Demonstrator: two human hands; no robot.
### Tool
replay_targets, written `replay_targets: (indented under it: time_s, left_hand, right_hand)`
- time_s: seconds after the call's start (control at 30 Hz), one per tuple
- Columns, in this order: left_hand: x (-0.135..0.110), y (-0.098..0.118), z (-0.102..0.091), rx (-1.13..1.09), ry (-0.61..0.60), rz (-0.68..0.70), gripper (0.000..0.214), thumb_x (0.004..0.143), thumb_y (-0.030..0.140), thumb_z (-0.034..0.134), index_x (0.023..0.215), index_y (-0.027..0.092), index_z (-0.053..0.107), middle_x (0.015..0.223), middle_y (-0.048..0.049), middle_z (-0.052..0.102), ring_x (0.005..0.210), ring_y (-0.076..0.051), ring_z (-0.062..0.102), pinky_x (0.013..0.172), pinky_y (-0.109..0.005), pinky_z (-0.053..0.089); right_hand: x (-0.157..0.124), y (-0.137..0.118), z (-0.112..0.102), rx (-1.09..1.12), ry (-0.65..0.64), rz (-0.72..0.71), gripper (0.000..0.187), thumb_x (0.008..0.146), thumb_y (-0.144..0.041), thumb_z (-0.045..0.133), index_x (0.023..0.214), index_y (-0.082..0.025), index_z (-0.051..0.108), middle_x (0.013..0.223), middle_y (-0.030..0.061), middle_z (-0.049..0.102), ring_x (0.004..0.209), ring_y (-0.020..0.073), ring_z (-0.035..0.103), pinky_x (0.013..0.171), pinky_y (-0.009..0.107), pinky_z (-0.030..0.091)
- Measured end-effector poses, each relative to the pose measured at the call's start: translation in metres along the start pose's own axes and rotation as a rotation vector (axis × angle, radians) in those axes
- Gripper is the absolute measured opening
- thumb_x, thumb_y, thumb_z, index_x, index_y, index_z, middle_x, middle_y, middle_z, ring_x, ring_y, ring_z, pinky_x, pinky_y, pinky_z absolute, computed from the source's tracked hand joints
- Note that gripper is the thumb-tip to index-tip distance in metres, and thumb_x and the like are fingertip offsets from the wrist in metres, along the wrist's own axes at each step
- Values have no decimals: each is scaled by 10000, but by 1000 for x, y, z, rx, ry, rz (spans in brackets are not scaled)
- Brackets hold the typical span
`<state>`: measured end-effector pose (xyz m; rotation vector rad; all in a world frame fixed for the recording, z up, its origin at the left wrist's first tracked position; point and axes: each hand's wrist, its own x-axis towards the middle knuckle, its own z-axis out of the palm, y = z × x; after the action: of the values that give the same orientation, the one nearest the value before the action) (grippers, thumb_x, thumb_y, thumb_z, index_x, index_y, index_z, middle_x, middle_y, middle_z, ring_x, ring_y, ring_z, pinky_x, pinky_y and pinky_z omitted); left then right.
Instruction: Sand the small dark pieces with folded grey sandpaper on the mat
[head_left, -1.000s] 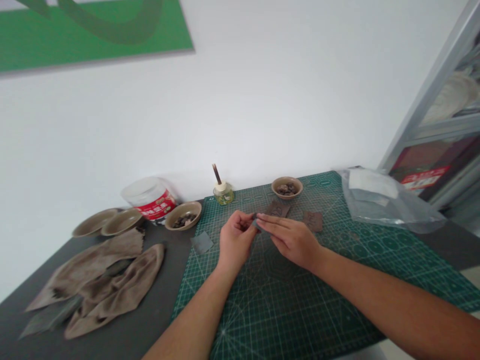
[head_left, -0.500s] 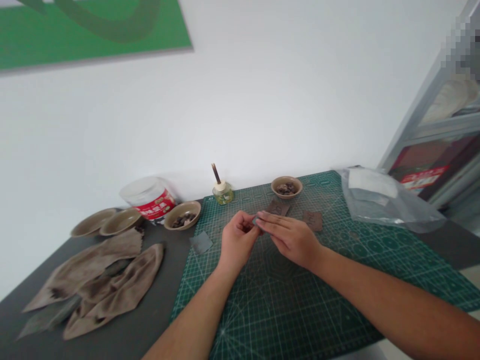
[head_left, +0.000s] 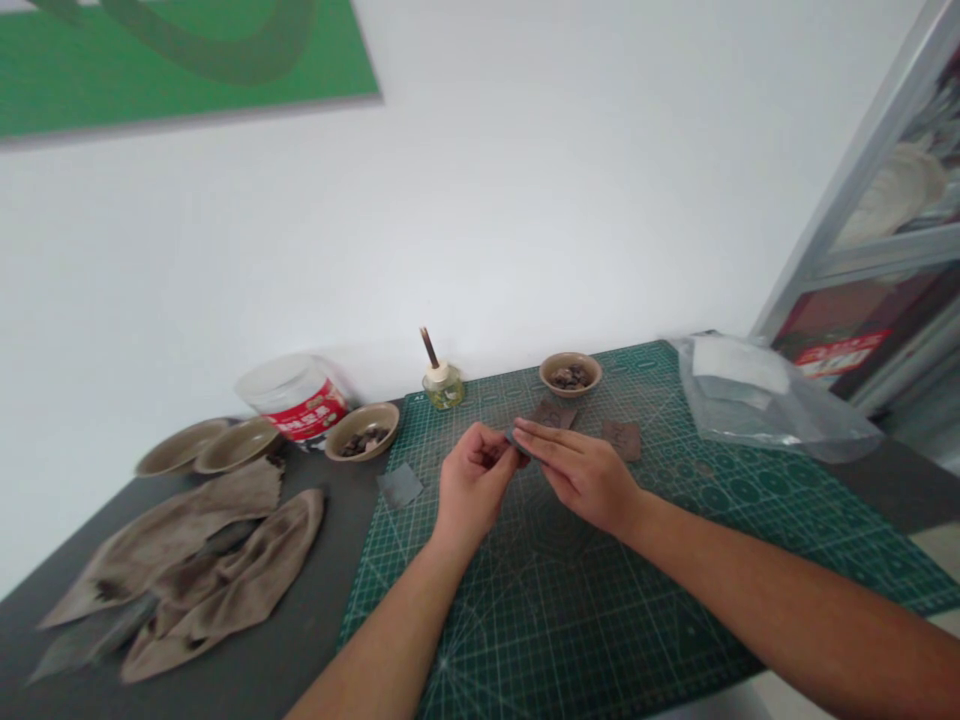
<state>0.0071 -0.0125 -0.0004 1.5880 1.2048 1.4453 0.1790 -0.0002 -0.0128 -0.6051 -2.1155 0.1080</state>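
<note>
Above the green cutting mat (head_left: 517, 610), both hands meet near the centre. My left hand (head_left: 474, 482) is closed, thumb and fingers pinched together on something small that is hidden. My right hand (head_left: 589, 478) has its fingers held together and presses a small grey piece, seemingly sandpaper (head_left: 513, 439), against the left fingertips. A grey sandpaper square (head_left: 400, 486) lies on the mat to the left. Behind and right of the hands lie a brown square (head_left: 554, 412) and another brown square (head_left: 622, 440) with handwritten marks.
At the back are a bowl of small dark stones (head_left: 571, 386), a second such bowl (head_left: 363, 452), a glass bottle (head_left: 444, 387) and a red-labelled tub (head_left: 298, 402). Brown cloths (head_left: 225, 590) and stacked bowls (head_left: 180, 452) occupy the left. A plastic bag (head_left: 772, 410) lies right.
The grey piece at the fingertips is tilted slightly differently, and the right fingers have shifted a little against the left. The whole view has moved slightly.
</note>
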Motion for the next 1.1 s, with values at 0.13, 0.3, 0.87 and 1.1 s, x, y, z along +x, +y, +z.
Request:
replay_targets:
  time_s: [0.13,0.3,0.87,1.1]
  left_hand:
    - [0,-1,-1,21,-17,9,133,764,207,651,715,171,533,613,36,594,558,-93,537,540,-194,408]
    - [1,-5,0,-40,-6,-10,151,778,238,655,750,174,521,656,15,631,590,-113,581,562,-213,442]
    - [14,-9,-15,268,116,111,152,806,304,608,910,194,607,782,0,623,713,-134,593,672,-241,473]
    - [-12,25,-21,522,-247,142,159,788,229,584,923,203,663,773,2,660,709,-134,600,664,-237,453]
  right_hand:
    - [0,-1,-1,-13,9,-50,547,900,-79,431,1428,-218,395,1390,64,510,1270,171,492,1063,354,446]
    - [-1,9,4,25,2,123,482,887,-80,436,1346,-208,509,1308,68,587,1183,171,568,1012,342,481]
    - [-11,-23,4,234,-295,663,511,678,-216,729,1164,-169,577,921,69,676,854,217,625,749,327,477]
    - [-17,-44,-16,393,-76,582,366,857,-279,590,1214,-211,554,1070,63,655,844,155,618,743,280,487]
